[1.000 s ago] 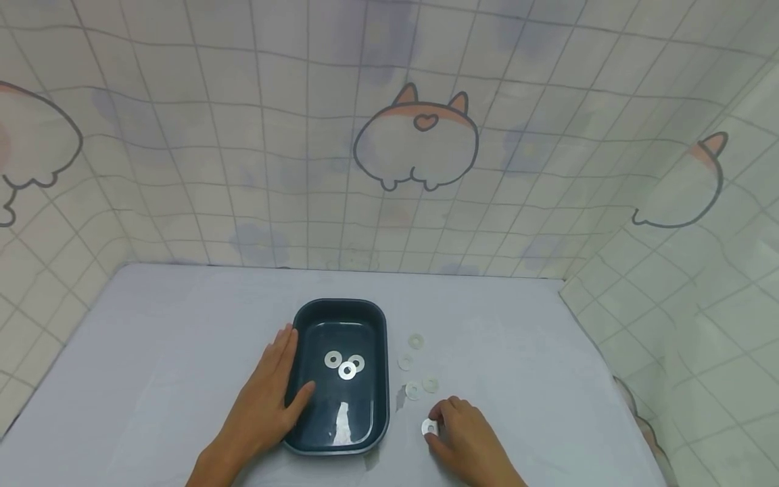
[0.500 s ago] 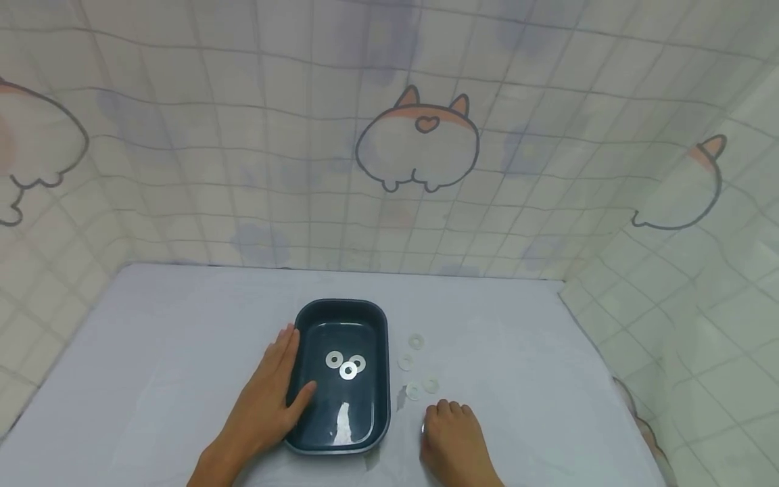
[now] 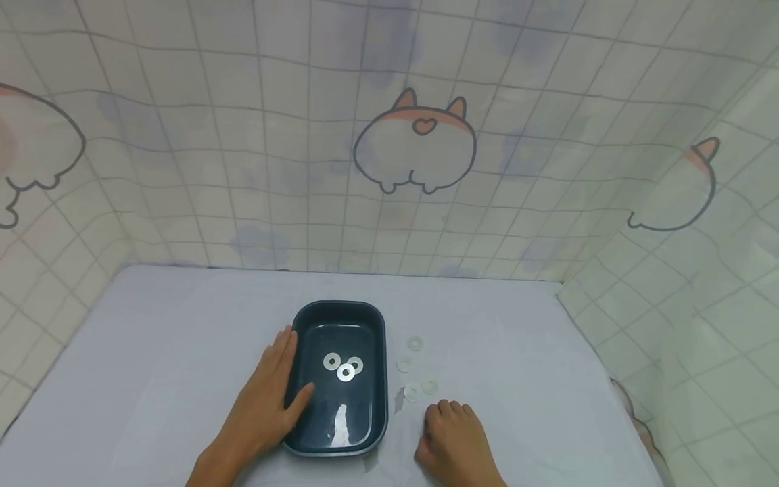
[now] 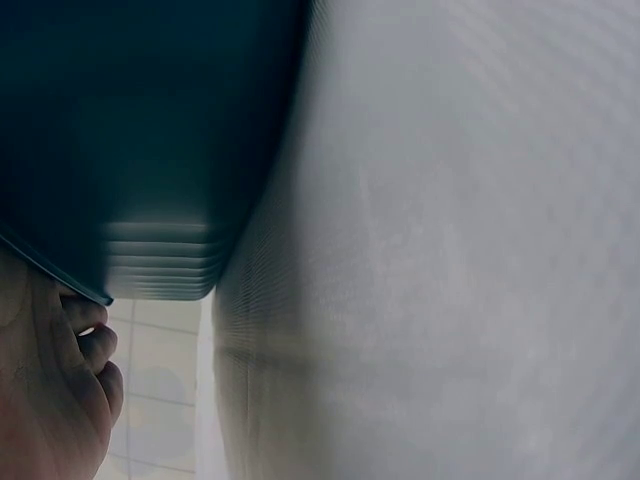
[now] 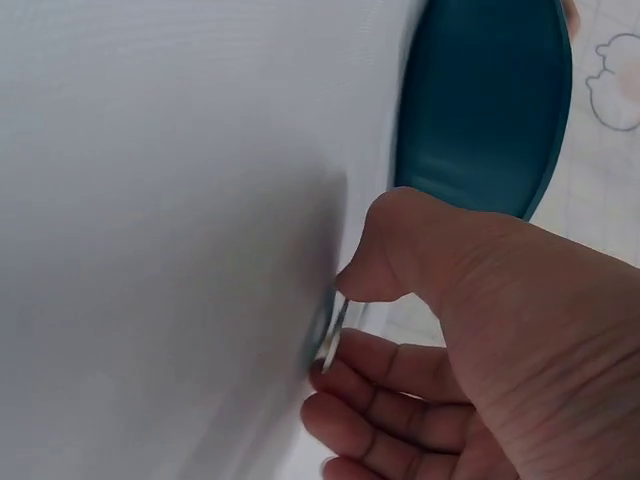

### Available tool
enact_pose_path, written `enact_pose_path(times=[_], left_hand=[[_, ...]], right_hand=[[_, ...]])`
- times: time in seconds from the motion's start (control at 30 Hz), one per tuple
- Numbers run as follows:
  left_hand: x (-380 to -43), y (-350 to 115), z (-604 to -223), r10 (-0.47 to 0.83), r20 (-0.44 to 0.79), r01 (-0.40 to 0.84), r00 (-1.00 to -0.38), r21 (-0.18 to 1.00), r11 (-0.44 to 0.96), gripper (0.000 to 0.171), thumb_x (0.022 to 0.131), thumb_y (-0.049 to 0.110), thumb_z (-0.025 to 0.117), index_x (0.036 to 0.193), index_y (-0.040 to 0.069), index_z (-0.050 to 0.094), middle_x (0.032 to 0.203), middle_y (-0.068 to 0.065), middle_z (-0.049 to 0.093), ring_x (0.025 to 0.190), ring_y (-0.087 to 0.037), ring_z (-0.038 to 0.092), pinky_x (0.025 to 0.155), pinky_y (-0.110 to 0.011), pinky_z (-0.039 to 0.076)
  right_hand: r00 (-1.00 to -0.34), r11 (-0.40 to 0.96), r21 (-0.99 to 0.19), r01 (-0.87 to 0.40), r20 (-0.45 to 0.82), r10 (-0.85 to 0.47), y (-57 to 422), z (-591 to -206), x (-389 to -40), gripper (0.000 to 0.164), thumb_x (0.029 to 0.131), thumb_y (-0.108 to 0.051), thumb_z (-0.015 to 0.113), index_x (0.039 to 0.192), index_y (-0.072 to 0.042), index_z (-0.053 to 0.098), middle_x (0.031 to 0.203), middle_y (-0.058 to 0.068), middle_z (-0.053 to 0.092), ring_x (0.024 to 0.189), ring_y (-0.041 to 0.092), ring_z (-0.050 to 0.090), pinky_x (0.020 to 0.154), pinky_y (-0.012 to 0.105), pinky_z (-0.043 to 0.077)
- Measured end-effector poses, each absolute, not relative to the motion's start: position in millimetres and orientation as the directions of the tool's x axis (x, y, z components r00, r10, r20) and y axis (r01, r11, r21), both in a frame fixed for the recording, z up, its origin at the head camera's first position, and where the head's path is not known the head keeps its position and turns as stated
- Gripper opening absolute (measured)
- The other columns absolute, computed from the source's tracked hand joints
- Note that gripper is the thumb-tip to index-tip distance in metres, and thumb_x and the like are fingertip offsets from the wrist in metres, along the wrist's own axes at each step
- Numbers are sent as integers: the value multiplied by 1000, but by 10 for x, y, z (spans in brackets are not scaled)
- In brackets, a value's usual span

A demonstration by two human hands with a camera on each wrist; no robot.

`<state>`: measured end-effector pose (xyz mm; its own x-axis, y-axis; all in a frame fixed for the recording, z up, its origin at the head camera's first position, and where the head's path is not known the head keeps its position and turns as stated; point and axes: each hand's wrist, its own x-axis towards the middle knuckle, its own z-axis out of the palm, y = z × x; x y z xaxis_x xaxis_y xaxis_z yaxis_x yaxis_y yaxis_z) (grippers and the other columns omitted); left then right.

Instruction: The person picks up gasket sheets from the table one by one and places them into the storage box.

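My left hand (image 3: 264,396) lies along the left side of a dark blue rectangular tray (image 3: 341,444), fingers straight against its outer wall and thumb over the rim. Inside the tray are three flat metal washers (image 3: 331,361), two of them overlapping. To the tray's right, my right hand (image 3: 458,443) is low over the white table. In the right wrist view, its thumb and fingers pinch a thin washer (image 5: 333,346), seen nearly edge-on close to the tabletop. The head view hides this washer behind the hand.
Several pale washers (image 3: 404,364) lie on the table between the tray and my right hand's far side. The white-covered table (image 3: 182,325) ends at a tiled-pattern curtain (image 3: 292,169) at the back and sides.
My right hand has turned over the washer beside it, its knuckles now covering the washer in the head view. The left hand and tray stay in place.
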<state>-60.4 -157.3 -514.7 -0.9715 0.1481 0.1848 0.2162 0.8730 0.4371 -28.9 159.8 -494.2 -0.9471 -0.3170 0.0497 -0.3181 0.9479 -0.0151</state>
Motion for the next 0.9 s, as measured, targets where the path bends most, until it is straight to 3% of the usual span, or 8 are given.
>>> enact_pose_path(times=[0.43,0.63,0.9], left_hand=[[-592,-1564,-5139,144,196,219,-970,440,871,93,101,45,64,170,8,15,178,-14,20,165,-36,25,126,-10,-14],[-586,-1560,-5137,141,193,214,-971,437,873,93,101,45,64,170,8,16,179,-14,20,165,-35,25,136,-26,1],[-595,-1558,-5128,144,210,225,-967,442,869,92,100,45,65,170,7,18,178,-15,22,165,-35,26,126,-10,-13]], right_hand=[[-945,943,-92,-319,111,-309,1650,-5025,-323,22,72,-27,83,81,-16,66,68,-8,49,66,8,41,64,27,41],[-935,935,-123,-333,173,-310,1678,-5058,-343,21,69,-24,82,82,-17,66,71,-10,51,67,6,42,63,24,40],[-942,927,-191,-322,162,-294,1718,-5107,-412,20,74,-25,82,89,-18,70,77,-11,58,71,4,44,66,24,45]])
